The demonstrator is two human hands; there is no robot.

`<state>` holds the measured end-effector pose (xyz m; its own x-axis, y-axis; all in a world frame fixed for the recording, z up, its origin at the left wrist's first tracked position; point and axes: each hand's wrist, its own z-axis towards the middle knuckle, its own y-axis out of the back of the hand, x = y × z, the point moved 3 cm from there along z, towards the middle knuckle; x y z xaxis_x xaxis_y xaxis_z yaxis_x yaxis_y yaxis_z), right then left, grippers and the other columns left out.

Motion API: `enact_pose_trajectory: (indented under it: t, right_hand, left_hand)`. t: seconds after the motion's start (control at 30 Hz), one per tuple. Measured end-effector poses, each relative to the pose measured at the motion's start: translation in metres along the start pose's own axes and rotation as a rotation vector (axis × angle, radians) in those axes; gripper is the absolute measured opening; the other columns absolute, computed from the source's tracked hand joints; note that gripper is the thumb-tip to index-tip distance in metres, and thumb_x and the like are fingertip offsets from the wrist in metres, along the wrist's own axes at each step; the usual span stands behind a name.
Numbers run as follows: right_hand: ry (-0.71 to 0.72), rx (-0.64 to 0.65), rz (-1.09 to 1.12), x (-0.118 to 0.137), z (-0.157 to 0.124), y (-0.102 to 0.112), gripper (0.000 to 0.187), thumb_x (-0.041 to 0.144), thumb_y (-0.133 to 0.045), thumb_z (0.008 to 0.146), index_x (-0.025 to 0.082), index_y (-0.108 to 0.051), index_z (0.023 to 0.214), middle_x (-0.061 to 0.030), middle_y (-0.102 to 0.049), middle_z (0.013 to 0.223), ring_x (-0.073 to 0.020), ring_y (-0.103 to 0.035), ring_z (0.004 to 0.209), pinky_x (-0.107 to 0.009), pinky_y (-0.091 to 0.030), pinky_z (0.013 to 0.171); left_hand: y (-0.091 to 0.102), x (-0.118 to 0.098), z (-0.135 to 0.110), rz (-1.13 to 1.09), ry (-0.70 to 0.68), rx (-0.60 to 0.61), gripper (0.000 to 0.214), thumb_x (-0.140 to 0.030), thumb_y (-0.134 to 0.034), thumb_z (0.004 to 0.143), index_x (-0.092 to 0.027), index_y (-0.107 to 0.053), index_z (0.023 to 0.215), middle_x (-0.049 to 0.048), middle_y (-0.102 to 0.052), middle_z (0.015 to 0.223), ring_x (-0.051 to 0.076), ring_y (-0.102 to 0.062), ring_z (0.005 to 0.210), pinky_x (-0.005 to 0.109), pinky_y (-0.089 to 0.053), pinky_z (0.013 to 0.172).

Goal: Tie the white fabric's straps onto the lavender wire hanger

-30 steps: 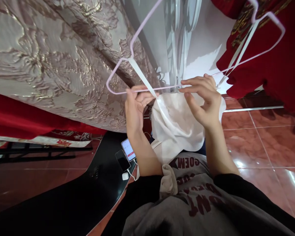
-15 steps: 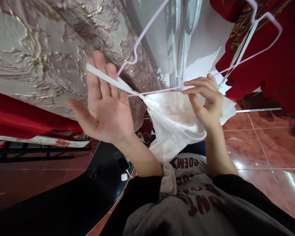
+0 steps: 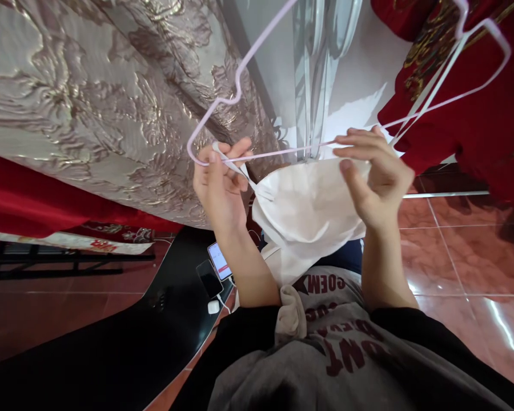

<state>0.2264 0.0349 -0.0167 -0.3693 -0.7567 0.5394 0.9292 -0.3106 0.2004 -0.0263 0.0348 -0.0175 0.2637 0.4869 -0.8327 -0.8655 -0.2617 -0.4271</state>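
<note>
A thin pale lilac wire hanger (image 3: 235,91) hangs in front of me. Below its bottom bar sags a white garment (image 3: 308,211) with narrow white straps. My left hand (image 3: 220,182) is closed in a pinch on one white strap (image 3: 235,166) at the hanger's left corner. At the right part of the bar, my right hand (image 3: 374,177) holds the garment's upper edge with curled fingers. The other strap (image 3: 428,85) runs up to the hanger's right shoulder.
A beige and gold brocade curtain (image 3: 89,97) hangs at the left, a red embroidered cloth (image 3: 475,114) at the upper right. Two phones (image 3: 216,268) with a charger lie on a black surface (image 3: 124,337) below. The floor is glossy red tile (image 3: 462,245).
My left hand, spread open and stretching the strap out to the left half a second ago, has come back to the hanger's left corner and pinched the strap there. The right hand stayed.
</note>
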Motion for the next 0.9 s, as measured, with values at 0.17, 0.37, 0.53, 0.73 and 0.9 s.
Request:
enact_pose_trajectory:
  t: [0.17,0.37,0.53,0.73,0.9]
  right_hand:
    - [0.143,-0.368,0.081,-0.035,0.018,0.044,0.045,0.047,-0.083,0.098,0.038,-0.080,0.142,-0.0010,-0.074,0.147,-0.0270,-0.076,0.135,-0.038,-0.066,0.106]
    - [-0.076,-0.123,0.242,-0.071,0.041,0.067,0.051,0.054,-0.089,0.088,0.031,-0.084,0.134,-0.0025,-0.083,0.108,-0.0149,-0.076,0.086,-0.033,-0.067,0.075]
    - [-0.024,-0.190,0.209,-0.077,0.044,0.067,0.061,0.052,-0.097,0.079,0.026,-0.084,0.132,-0.0043,-0.081,0.112,-0.0115,-0.070,0.077,-0.031,-0.061,0.065]
    - [-0.089,-0.100,0.103,-0.062,0.042,0.061,0.043,0.043,-0.091,0.089,0.016,-0.086,0.121,-0.0074,-0.082,0.097,-0.0161,-0.072,0.077,-0.038,-0.061,0.069]
    - [0.001,-0.220,0.115,-0.048,0.045,0.058,0.034,0.038,-0.092,0.087,0.020,-0.090,0.116,-0.0029,-0.082,0.089,-0.0117,-0.069,0.071,-0.030,-0.052,0.063]
  left_hand:
    - [0.006,0.015,0.003,0.021,-0.025,-0.003,0.022,-0.047,-0.069,0.114,-0.029,-0.067,0.103,0.0050,-0.085,0.100,0.022,-0.079,0.096,0.030,-0.051,0.058]
    - [0.001,0.021,0.005,-0.153,0.000,-0.072,0.032,-0.031,-0.052,0.122,-0.019,-0.073,0.101,0.0110,-0.085,0.103,0.018,-0.083,0.093,0.023,-0.056,0.058]
    - [-0.003,0.019,0.004,-0.177,-0.060,-0.085,0.033,-0.023,-0.052,0.121,-0.017,-0.074,0.097,0.0077,-0.081,0.085,0.016,-0.084,0.086,0.018,-0.056,0.056]
    - [-0.006,0.018,0.003,-0.084,-0.074,-0.155,0.034,-0.038,-0.059,0.120,-0.019,-0.069,0.093,0.0047,-0.073,0.079,0.017,-0.081,0.082,0.019,-0.056,0.058]
    - [-0.009,0.016,0.005,-0.155,-0.066,-0.165,0.037,-0.029,-0.052,0.123,-0.016,-0.068,0.092,0.0023,-0.069,0.072,0.014,-0.080,0.075,0.016,-0.054,0.054]
